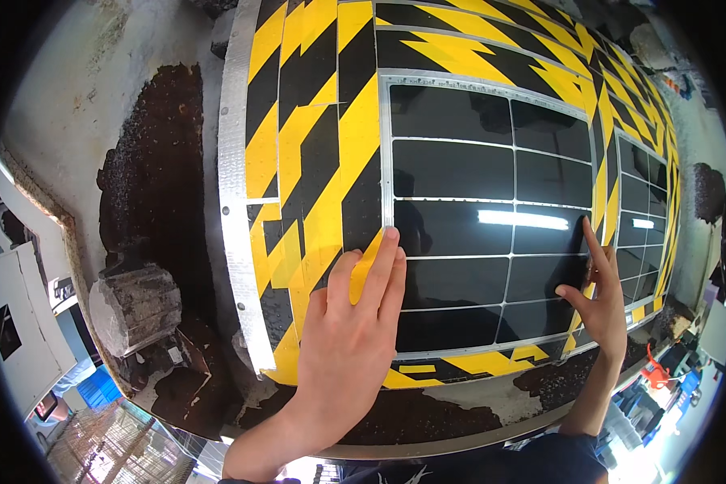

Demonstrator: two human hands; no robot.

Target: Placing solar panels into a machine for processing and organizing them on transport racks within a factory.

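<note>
Black glossy ten-pane panel (453, 172): left grip (351, 339), right grip (603, 300) both unclenched, at opposite edges. Dragging fingers could smudge its gloss

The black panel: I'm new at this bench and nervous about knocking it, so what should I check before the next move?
1. Left hand at the panel's left side: ok, a fingertip is at the silver edge.
2. Right hand at its right side: ok, index finger extended, thumb spread from it.
3. Both hands free of tools: ok, none visible.
4. Panel free of glare: not ok, a bright reflection crosses it.
5. Panel fixed to the striped surface: cannot tell.
6. Finger pressure on the panel: cannot tell.
</note>
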